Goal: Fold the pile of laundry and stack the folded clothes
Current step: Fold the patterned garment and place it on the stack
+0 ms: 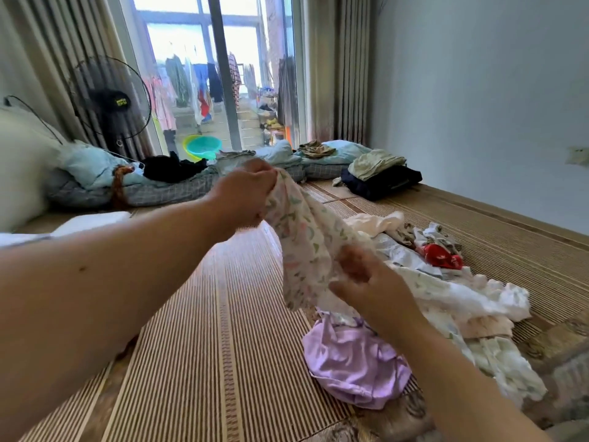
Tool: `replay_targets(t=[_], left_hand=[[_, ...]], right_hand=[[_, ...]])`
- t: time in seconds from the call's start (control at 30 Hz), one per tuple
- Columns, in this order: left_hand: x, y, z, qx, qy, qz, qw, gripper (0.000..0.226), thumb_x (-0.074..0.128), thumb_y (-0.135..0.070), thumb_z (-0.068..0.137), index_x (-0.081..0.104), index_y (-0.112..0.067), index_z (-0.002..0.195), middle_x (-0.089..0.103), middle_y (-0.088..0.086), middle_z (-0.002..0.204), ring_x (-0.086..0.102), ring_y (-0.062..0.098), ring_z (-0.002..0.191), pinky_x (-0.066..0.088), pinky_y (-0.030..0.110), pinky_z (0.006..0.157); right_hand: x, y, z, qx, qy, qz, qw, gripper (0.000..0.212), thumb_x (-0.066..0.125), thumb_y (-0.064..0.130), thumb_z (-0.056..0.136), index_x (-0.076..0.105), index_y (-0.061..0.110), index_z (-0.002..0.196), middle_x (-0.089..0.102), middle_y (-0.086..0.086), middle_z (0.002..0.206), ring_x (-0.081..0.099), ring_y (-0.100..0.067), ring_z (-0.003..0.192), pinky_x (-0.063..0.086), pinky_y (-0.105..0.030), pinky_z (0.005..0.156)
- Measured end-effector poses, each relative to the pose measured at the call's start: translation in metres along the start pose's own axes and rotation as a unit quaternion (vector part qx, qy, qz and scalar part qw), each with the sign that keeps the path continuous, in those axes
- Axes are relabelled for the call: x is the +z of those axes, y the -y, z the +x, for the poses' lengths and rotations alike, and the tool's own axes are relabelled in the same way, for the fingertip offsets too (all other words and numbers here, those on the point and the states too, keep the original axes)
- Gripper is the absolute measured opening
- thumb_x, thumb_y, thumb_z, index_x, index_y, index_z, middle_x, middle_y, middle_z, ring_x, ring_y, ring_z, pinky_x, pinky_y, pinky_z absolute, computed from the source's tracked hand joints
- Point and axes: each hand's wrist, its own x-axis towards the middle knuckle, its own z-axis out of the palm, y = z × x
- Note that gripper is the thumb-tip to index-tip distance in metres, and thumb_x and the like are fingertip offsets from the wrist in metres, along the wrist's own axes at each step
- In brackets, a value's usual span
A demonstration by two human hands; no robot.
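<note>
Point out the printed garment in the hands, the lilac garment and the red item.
printed garment (302, 247), head view, hanging middle panel.
lilac garment (350, 362), head view, crumpled centre.
red item (437, 255), head view, exposed top.

Two forearms, bare from wrist to frame edge. Left forearm (121, 275) looms broad at wide-angle lens; small dark spot on upper side, mid-length. Right forearm (446, 355) looks narrower. Left hand (245, 194) bare, knuckles rounded, fingers (262, 173) short. Right hand (366, 280) bare, motion-blurred, finer detail unreadable.
</note>
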Motion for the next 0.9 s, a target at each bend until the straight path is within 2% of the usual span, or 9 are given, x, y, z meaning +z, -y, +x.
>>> replay_targets(t=[0.07, 0.17, 0.23, 0.37, 0.47, 0.57, 0.7, 0.8, 0.9], left_hand=[[-0.024, -0.021, -0.009, 0.029, -0.019, 0.024, 0.999, 0.018, 0.047, -0.017, 0.097, 0.06, -0.023, 0.086, 0.059, 0.004, 0.084, 0.058, 0.019, 0.075, 0.053, 0.034, 0.074], [-0.067, -0.047, -0.02, 0.075, -0.074, 0.049, 0.993, 0.01, 0.053, -0.018, 0.095, 0.06, -0.025, 0.092, 0.061, 0.003, 0.091, 0.062, 0.022, 0.083, 0.055, 0.033, 0.074], [-0.101, -0.063, -0.029, 0.083, -0.105, 0.075, 0.988, 0.016, 0.062, -0.01, 0.088, 0.062, -0.018, 0.101, 0.061, 0.004, 0.099, 0.062, 0.022, 0.092, 0.055, 0.026, 0.07], [-0.162, -0.078, -0.059, 0.057, -0.178, -0.002, 0.982, 0.011, 0.051, -0.023, 0.095, 0.056, -0.014, 0.098, 0.058, -0.001, 0.079, 0.059, 0.013, 0.069, 0.053, 0.029, 0.066], [-0.18, -0.068, -0.079, -0.007, -0.192, 0.012, 0.981, 0.012, 0.051, -0.019, 0.096, 0.058, -0.012, 0.089, 0.056, 0.0, 0.072, 0.057, 0.013, 0.06, 0.053, 0.03, 0.063], [-0.182, -0.049, -0.095, -0.065, -0.15, 0.056, 0.985, 0.024, 0.048, -0.012, 0.097, 0.058, -0.003, 0.118, 0.055, 0.002, 0.074, 0.059, 0.017, 0.068, 0.056, 0.035, 0.073], [-0.189, -0.022, -0.107, -0.104, -0.145, 0.15, 0.972, 0.029, 0.046, -0.012, 0.098, 0.056, 0.001, 0.122, 0.054, 0.002, 0.074, 0.061, 0.024, 0.08, 0.058, 0.041, 0.082], [-0.204, -0.01, -0.115, -0.098, -0.164, 0.143, 0.971, 0.028, 0.049, -0.021, 0.098, 0.057, -0.005, 0.119, 0.056, 0.005, 0.083, 0.059, 0.023, 0.08, 0.055, 0.041, 0.077], [-0.216, -0.009, -0.129, -0.007, -0.126, 0.23, 0.965, 0.045, 0.059, -0.048, 0.089, 0.053, -0.025, 0.128, 0.055, -0.001, 0.112, 0.057, 0.019, 0.106, 0.048, 0.034, 0.092]], right_hand=[[0.017, 0.031, 0.011, -0.032, 0.041, -0.057, 0.997, 0.101, 0.081, 0.047, 0.067, 0.02, 0.041, 0.147, 0.046, 0.01, 0.14, 0.049, -0.015, 0.123, 0.043, -0.044, 0.104], [0.031, 0.07, 0.032, -0.072, -0.063, -0.176, 0.98, 0.113, 0.084, 0.044, 0.062, 0.008, 0.037, 0.146, 0.034, -0.003, 0.147, 0.038, -0.03, 0.132, 0.039, -0.058, 0.102], [0.035, 0.09, 0.044, -0.012, -0.078, -0.245, 0.966, 0.097, 0.077, 0.046, 0.07, 0.014, 0.036, 0.143, 0.034, -0.008, 0.142, 0.039, -0.035, 0.129, 0.037, -0.06, 0.1], [0.046, 0.117, 0.055, 0.01, 0.01, -0.224, 0.975, 0.025, 0.053, 0.032, 0.089, 0.067, 0.026, 0.109, 0.066, -0.005, 0.116, 0.059, -0.027, 0.101, 0.047, -0.042, 0.093], [0.068, 0.16, 0.026, -0.076, 0.054, -0.064, 0.994, 0.02, 0.06, 0.025, 0.091, 0.07, 0.018, 0.106, 0.071, -0.004, 0.107, 0.065, -0.021, 0.096, 0.051, -0.033, 0.085], [0.1, 0.213, -0.025, -0.121, 0.158, 0.182, 0.963, 0.022, 0.066, 0.035, 0.087, 0.073, 0.016, 0.096, 0.074, -0.008, 0.092, 0.07, -0.017, 0.083, 0.056, -0.034, 0.077], [0.151, 0.239, -0.056, -0.102, 0.208, 0.054, 0.971, 0.041, 0.07, 0.049, 0.062, 0.068, 0.021, 0.091, 0.072, 0.001, 0.086, 0.069, -0.018, 0.082, 0.057, -0.035, 0.074], [0.16, 0.244, -0.053, -0.102, 0.15, -0.017, 0.983, 0.028, 0.053, 0.032, 0.071, 0.063, 0.019, 0.094, 0.066, 0.001, 0.088, 0.062, -0.02, 0.085, 0.051, -0.031, 0.071], [0.15, 0.254, -0.043, -0.104, 0.143, 0.0, 0.984, 0.014, 0.052, 0.021, 0.085, 0.063, 0.016, 0.093, 0.065, -0.003, 0.089, 0.061, -0.021, 0.085, 0.046, -0.031, 0.068]])
